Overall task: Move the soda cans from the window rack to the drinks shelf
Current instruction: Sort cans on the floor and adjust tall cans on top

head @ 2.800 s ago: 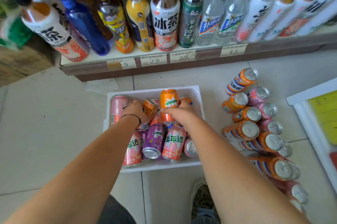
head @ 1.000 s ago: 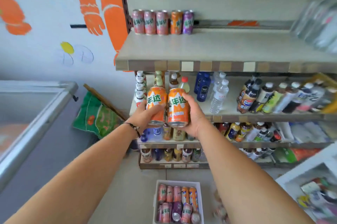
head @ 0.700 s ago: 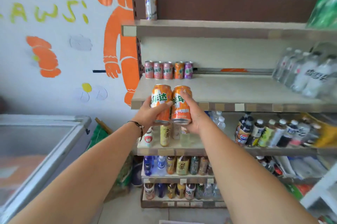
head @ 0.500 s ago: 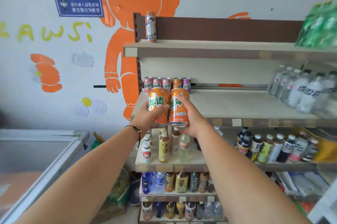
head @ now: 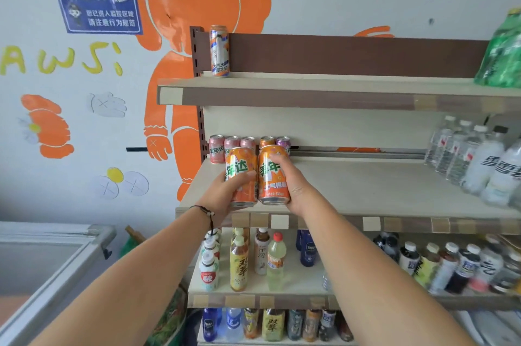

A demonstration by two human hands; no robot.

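Both arms are up at the drinks shelf [head: 366, 185], each with a soda. The left hand [head: 225, 195] has its fingers wrapped round an orange can [head: 239, 173], thumb lying across the label. The right hand [head: 293, 185] grips a second orange can [head: 272, 175], fingers curled over its right side. The 2 cans stand upright and touching, side by side, over the front left part of the shelf. Whether their bases are resting on the board or just above it is hard to call from this angle.

Behind them, against the back of the same shelf, a row of 5 cans [head: 248, 145] stands upright: 3 pink, 1 orange, 1 purple, and the held pair hides the lower half of most of them. On the far right of this shelf, clear and white bottles [head: 476, 162] are blurred at the picture's edge.

1 level up, a lone tall can [head: 219, 50] stands at the left end, and a green pack [head: 501, 52] sits at the right. Below, 2 more levels carry assorted bottled drinks [head: 239, 261]. A black cord bracelet [head: 207, 214] circles the left wrist. The wall behind shows an orange cartoon mural [head: 194, 7] and a blue notice sign [head: 97, 3], with a chest freezer [head: 50, 261] at lower left.
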